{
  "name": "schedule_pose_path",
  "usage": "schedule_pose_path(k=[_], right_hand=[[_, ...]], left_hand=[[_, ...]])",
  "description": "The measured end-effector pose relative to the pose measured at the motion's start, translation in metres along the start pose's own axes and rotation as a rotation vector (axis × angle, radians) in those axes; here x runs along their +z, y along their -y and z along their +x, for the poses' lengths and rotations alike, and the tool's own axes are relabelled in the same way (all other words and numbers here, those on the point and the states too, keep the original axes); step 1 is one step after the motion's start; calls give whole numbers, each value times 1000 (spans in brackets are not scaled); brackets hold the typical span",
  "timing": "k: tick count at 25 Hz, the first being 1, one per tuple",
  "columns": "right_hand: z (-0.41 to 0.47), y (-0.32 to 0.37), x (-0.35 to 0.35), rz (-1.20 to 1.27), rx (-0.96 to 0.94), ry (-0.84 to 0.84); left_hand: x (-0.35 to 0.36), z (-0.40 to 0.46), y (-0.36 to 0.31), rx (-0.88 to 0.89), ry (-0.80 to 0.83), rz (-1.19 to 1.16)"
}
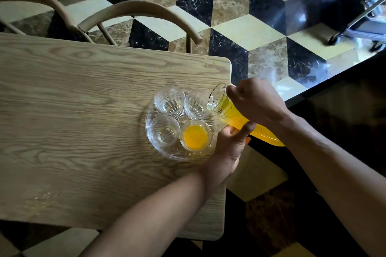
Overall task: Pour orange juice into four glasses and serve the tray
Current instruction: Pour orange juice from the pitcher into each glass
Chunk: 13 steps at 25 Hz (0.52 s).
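Orange juice fills most of the tall clear glass jug, which lies tilted steeply with its spout over the rim of the nearest empty glass. The right hand makes the upper grip, fingers curled round the jug's neck or handle; the left hand makes the lower grip, fingers and thumb wrapped under the jug's belly to bear its weight. No stream shows at the spout, so whether juice is flowing I cannot tell.

Just beyond the two grips, toward the spout, sits the round ribbed clear glass tray on the pale wood-grain bench, close to the bench's corner. Four small fluted clear glasses stand on it, close together. The filled glass, just beside the lower grip, holds opaque yellow-orange juice. The glass under the spout, the far glass and the fourth glass, well past the lower grip, all look empty.

By my judgement one pour of four is done; three remain, then the tray must be carried. Cut glass on glass looks slippery and brittle, so the carry calls for a level lift.
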State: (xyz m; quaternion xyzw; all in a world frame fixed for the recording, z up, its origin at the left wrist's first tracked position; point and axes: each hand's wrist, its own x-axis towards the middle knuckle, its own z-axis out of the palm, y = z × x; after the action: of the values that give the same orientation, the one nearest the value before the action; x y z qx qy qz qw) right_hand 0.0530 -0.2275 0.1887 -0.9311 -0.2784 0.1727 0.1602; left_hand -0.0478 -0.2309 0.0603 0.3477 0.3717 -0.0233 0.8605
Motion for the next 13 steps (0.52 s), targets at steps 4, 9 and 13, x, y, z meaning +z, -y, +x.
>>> schedule_pose_path(k=[4, 9, 13], right_hand=[[8, -1, 0, -32, -13, 18], [12, 2, 2, -72, -21, 36], [12, 7, 1, -91, -36, 53]], left_hand=[[3, 4, 1, -12, -12, -28], [4, 2, 1, -55, 18, -60], [9, -1, -3, -61, -2, -103]])
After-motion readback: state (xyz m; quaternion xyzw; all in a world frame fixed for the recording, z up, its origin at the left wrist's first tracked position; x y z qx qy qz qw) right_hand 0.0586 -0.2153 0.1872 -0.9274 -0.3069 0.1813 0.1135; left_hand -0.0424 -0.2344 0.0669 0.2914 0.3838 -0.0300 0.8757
